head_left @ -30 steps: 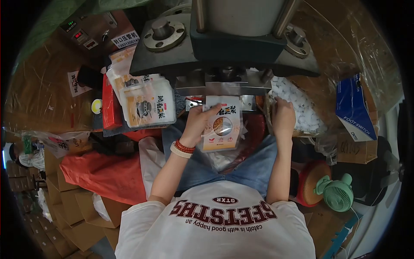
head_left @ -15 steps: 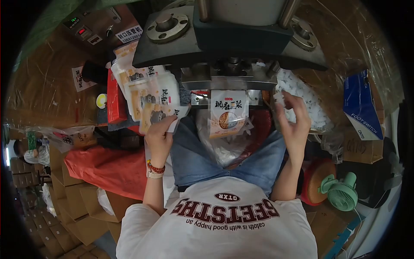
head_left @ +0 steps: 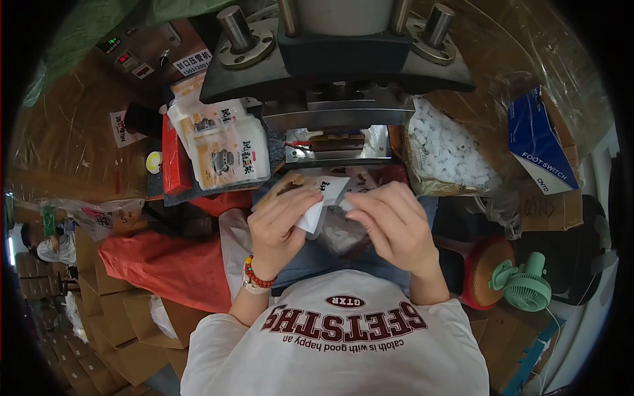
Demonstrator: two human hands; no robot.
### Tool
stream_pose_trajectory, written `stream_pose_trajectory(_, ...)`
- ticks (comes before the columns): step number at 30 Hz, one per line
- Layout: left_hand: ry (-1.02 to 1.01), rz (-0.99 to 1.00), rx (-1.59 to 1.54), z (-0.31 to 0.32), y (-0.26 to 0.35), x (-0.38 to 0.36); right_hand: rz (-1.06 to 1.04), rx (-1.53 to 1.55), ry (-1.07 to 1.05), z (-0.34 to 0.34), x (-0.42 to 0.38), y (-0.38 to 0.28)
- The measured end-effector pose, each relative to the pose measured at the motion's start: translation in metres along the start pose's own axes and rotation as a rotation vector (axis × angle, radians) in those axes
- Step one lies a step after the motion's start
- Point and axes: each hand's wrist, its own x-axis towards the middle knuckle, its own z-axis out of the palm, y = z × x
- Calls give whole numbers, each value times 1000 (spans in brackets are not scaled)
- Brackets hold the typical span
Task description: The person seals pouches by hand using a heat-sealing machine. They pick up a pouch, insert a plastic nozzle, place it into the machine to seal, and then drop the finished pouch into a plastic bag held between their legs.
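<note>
My left hand [head_left: 281,221] is closed on a printed pouch [head_left: 305,187], whose open end points right. My right hand [head_left: 396,224] pinches a small white plastic spout [head_left: 346,206] right at the pouch's mouth; the fingers partly hide it. Both hands are close together above my lap, in front of the press. Behind them, another printed pouch [head_left: 362,178] shows in part, below the press's metal jaws [head_left: 337,142]. A stack of printed pouches [head_left: 228,155] lies to the left, and a box of small white spouts [head_left: 449,148] is on the right.
The press [head_left: 343,53] stands straight ahead, its upper jaw above the lower one. A control box [head_left: 142,49] is at the back left. On the right are a blue foot-switch box [head_left: 541,145] and a green fan [head_left: 528,290]. Cartons [head_left: 125,317] fill the lower left.
My left hand has brought a pouch from the stack to the middle. My right hand has moved left from the spout box to meet it. The pouch at the jaws has dropped lower.
</note>
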Motion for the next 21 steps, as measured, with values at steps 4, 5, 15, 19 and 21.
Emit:
stream_pose_trajectory(4,-19,19,82,6,-2,6,1,-191,-52,-2,1,2)
stream_pose_trajectory(5,-37,35,106,6,0,8,-22,-150,-118,0,1,2)
stream_pose_trajectory(15,-169,-840,-908,72,-49,2,486,-73,70,-6,-7,47)
stream_pose_trajectory(19,-100,-1003,-1118,75,-68,36,578,-382,213,-32,-12,86)
stream_pose_trajectory(21,-99,-1006,-1183,81,-80,44,490,-873,64,-19,-32,130)
